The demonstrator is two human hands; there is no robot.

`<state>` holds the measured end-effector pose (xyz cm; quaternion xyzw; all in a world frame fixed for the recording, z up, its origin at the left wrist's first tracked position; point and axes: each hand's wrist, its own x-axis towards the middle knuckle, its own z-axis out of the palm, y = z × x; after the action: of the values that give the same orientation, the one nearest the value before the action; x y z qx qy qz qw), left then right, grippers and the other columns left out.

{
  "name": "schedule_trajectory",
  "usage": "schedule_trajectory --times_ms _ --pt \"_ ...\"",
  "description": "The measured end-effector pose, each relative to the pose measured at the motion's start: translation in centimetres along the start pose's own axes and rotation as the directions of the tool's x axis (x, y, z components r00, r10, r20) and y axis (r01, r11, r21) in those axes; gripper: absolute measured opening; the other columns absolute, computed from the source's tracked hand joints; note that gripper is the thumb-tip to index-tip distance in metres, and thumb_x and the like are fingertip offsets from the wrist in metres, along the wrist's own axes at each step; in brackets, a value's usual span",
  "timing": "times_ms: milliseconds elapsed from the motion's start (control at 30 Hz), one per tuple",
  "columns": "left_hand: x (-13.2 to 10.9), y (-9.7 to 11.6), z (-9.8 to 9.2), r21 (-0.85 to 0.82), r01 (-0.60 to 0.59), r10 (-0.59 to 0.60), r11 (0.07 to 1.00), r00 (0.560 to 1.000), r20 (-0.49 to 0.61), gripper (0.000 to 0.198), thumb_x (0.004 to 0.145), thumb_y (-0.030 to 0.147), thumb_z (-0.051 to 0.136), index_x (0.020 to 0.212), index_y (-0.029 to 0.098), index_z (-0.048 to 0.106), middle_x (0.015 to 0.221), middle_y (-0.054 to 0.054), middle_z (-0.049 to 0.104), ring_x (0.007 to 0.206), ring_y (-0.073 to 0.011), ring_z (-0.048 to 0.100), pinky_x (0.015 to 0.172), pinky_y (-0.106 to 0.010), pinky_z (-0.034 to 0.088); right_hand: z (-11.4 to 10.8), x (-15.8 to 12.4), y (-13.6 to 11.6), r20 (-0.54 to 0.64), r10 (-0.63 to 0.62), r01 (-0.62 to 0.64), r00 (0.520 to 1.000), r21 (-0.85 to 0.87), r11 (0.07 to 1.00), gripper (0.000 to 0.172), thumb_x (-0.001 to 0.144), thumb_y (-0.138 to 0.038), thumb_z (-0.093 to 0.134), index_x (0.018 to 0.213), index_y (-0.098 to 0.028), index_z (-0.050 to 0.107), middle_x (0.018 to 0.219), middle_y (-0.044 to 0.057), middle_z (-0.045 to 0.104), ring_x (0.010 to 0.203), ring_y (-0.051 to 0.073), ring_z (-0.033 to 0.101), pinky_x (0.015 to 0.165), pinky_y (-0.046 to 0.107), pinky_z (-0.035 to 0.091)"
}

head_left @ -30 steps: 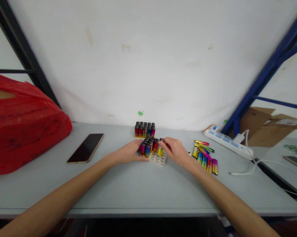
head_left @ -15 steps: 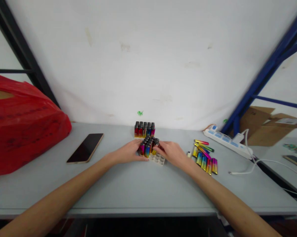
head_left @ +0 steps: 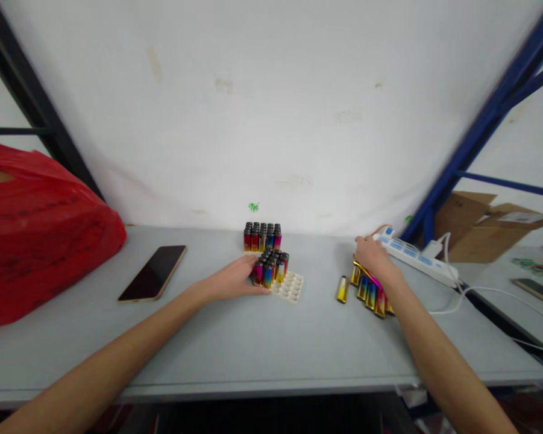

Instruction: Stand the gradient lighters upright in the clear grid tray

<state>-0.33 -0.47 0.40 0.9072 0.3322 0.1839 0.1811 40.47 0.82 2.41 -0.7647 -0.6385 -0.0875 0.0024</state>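
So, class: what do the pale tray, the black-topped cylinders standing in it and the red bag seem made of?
Tray: perhaps matt moulded plastic, judging by its regular recesses. Cylinders: perhaps metal or foil-wrapped plastic; glossy, with metallic sheen. Red bag: likely thin plastic; shiny, creased.

Our left arm (head_left: 131, 342) slants inward, the left grip (head_left: 235, 278) turned sideways with thumb (head_left: 258, 291) parted from fingers (head_left: 247, 263). Our right arm (head_left: 440, 346) stretches forward, slanting leftward, the right grip (head_left: 373, 255) curled, its fingertips hard to see.

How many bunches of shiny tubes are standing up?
2: back bunch near the wall, front bunch on the pale tray by the left hand. Some within each may be hidden.
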Motion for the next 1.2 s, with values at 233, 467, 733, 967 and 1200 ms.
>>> schedule_trajectory --times_ms 233,467,733,967,1200 --pt "0.0 0.0 -0.1 -0.010 0.011 -0.010 1.000 1.000 0.015 0.067 0.083 0.060 0.081 0.135 0.020 0.067 0.141 -0.010 0.067 0.131 -0.0342 0.060 0.119 -0.043 0.043 1.3 0.8 1.4 0.189 -0.019 0.017 0.982 0.014 1.000 0.026 0.101 -0.020 0.057 0.114 -0.011 0.078 0.115 0.022 0.077 0.108 0.028 0.074 0.087 0.031 0.051" --pt "0.0 0.1 -0.1 0.004 0.029 -0.029 1.000 0.999 0.016 0.066 0.082 0.057 0.083 0.134 0.019 0.068 0.142 -0.011 0.066 0.134 -0.0341 0.059 0.121 -0.043 0.042 0.2 -0.2 -3.0 -0.072 -0.285 0.294 0.956 0.253 0.922 0.021 0.102 -0.024 0.060 0.114 -0.012 0.072 0.113 0.017 0.071 0.098 0.021 0.069 0.087 0.028 0.048" --pt "0.0 0.0 0.0 -0.030 -0.007 0.006 1.000 1.000 -0.011 0.067 0.081 0.057 0.085 0.135 0.021 0.067 0.145 -0.010 0.066 0.134 -0.0343 0.060 0.120 -0.045 0.042 0.5 -1.2 -6.2 -0.278 -0.356 0.445 0.892 0.672 0.592 0.031 0.098 -0.045 0.061 0.111 -0.019 0.070 0.085 0.004 0.074 0.070 0.017 0.062 0.070 0.029 0.049" --pt "0.0 0.1 0.0 -0.015 -0.005 0.005 1.000 1.000 0.004 0.070 0.082 0.057 0.083 0.138 0.019 0.065 0.146 -0.012 0.065 0.136 -0.0357 0.058 0.121 -0.045 0.041 0.8 -1.8 -8.6 -0.255 -0.323 0.338 0.911 0.911 0.236 0.055 0.090 -0.072 0.061 0.085 -0.018 0.068 0.071 0.000 0.062 0.064 0.014 0.054 0.063 0.028 0.049" --pt "0.0 0.2 -0.1 -0.013 -0.011 0.011 1.000 1.000 0.003 0.071 0.083 0.056 0.084 0.140 0.019 0.064 0.146 -0.013 0.064 0.135 -0.0352 0.058 0.121 -0.046 0.041 -0.5 -4.2 -10.9 -0.129 -0.461 0.095 0.878 0.991 -0.097 0.054 0.089 -0.077 0.060 0.098 -0.024 0.051 0.092 0.002 0.067 0.077 0.016 0.066 0.077 0.038 0.060"
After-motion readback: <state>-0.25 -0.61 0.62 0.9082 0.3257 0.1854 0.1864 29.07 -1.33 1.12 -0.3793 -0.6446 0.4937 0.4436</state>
